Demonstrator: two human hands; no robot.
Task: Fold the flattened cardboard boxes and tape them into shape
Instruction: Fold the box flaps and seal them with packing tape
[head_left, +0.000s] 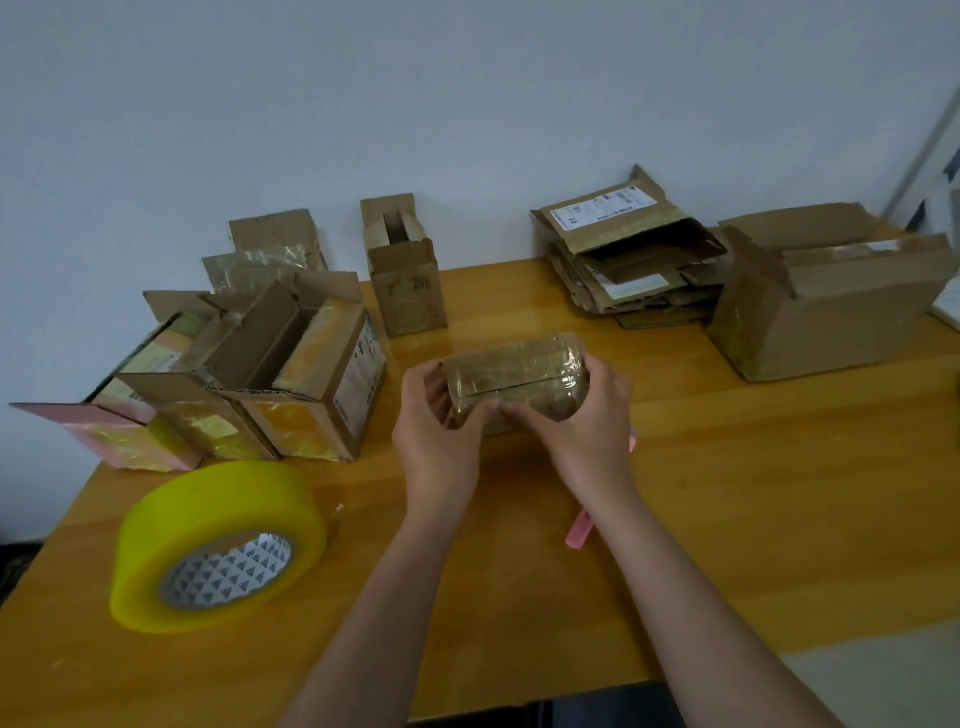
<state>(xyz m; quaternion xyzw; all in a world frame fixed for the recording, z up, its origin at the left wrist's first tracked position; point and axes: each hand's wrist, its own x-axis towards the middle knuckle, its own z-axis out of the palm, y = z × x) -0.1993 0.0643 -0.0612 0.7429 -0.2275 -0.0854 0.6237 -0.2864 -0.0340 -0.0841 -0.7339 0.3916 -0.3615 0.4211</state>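
Cardboard, glossy with old tape, fills both hands: the left hand (434, 415) grips one end of the small box (514, 382) and the right hand (582, 415) grips the other, thumbs meeting near the seam on its near face. The box sits low over the middle of the counter (727, 519), though whether it rests on the wood or is lifted I cannot quite tell.

To do this step well, I judge the flaps should be pressed flush along that seam and held square before any tape goes on, one hand pinning the closure while the other reaches for the yellow tape roll (218, 545), lying near the left forearm.

Farther out, formed boxes (291, 374) stand at the left, and a stack of flattened boxes (634, 265) waits at the back right.
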